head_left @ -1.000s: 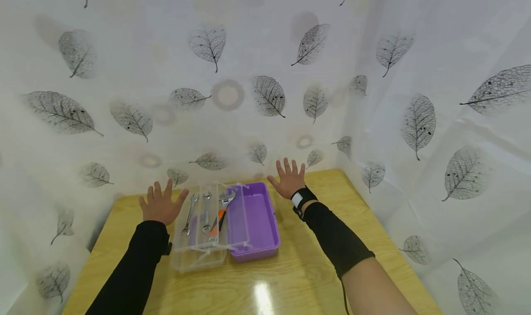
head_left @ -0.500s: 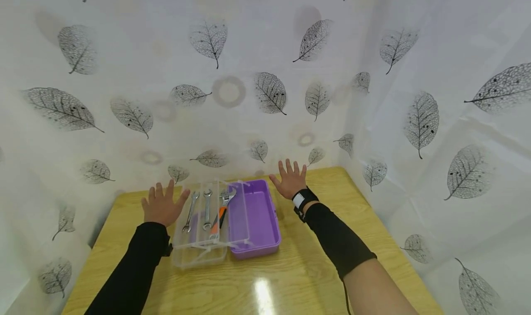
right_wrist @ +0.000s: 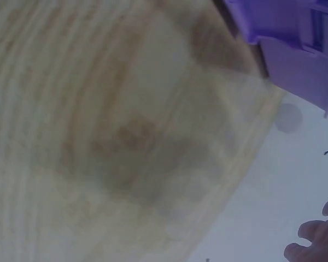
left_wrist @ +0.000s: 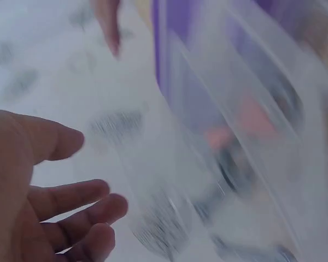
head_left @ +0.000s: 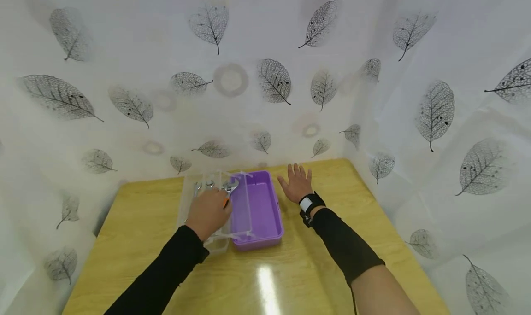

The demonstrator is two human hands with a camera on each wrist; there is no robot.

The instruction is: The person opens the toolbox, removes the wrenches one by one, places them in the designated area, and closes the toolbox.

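Note:
My left hand [head_left: 209,211] hangs over the clear plastic trays [head_left: 182,200] on the left side of an opened toolbox. In the left wrist view its fingers [left_wrist: 71,199] are spread and slightly bent, with nothing between them. Beneath it, tops of two wrenches show, one [head_left: 197,187] at left and one [head_left: 210,183] in the middle. An adjustable wrench [head_left: 231,186] and an orange-and-black tool [head_left: 226,202] lie near the fingertips, partly hidden by the hand. My right hand [head_left: 297,186], fingers spread, is beside the purple toolbox base [head_left: 263,209] and holds nothing.
The toolbox stands on a wood-grain table [head_left: 290,269] near its back edge. A white leaf-print sheet [head_left: 249,121] rises behind the table and along its sides. Dark sleeves and a wrist strap [head_left: 307,204] cover the forearms.
My left hand has moved right, from beside the trays to above the tools. The right hand keeps its place and spread. The head view has tilted slightly downward.

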